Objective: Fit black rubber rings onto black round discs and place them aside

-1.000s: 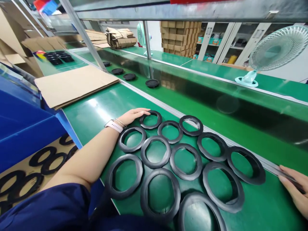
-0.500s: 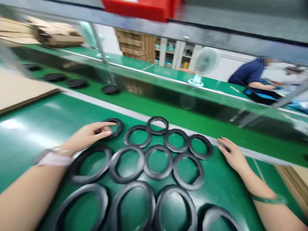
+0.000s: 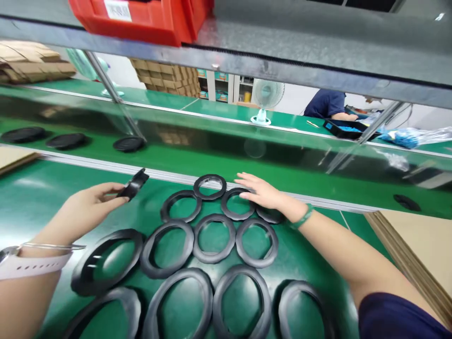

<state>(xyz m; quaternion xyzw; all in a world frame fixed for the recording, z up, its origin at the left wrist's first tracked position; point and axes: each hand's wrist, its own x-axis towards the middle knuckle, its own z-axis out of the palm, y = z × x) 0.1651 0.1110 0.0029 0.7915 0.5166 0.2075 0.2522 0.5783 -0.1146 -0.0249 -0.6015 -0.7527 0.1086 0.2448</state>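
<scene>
Between the thumb and fingers of my left hand a black ring is pinched, tilted nearly on edge above the green table. My right hand is open, fingers stretched to the left, over a black ring in the back row. It partly hides another ring at that row's right end. A smaller-looking ring lies at the far tip of the group, by the metal rail. Several more black rings, such as the middle one, lie flat in rows toward me.
Beyond the metal rail runs a green belt with black round parts on it. A red bin sits on the shelf overhead. Cardboard sheets lie at the right. Across the belt are a fan and a person in dark blue.
My left hand has lifted the back-left ring off the table and tilted it. My right hand has moved left from the rail to over the back rings. The view has shifted right.
</scene>
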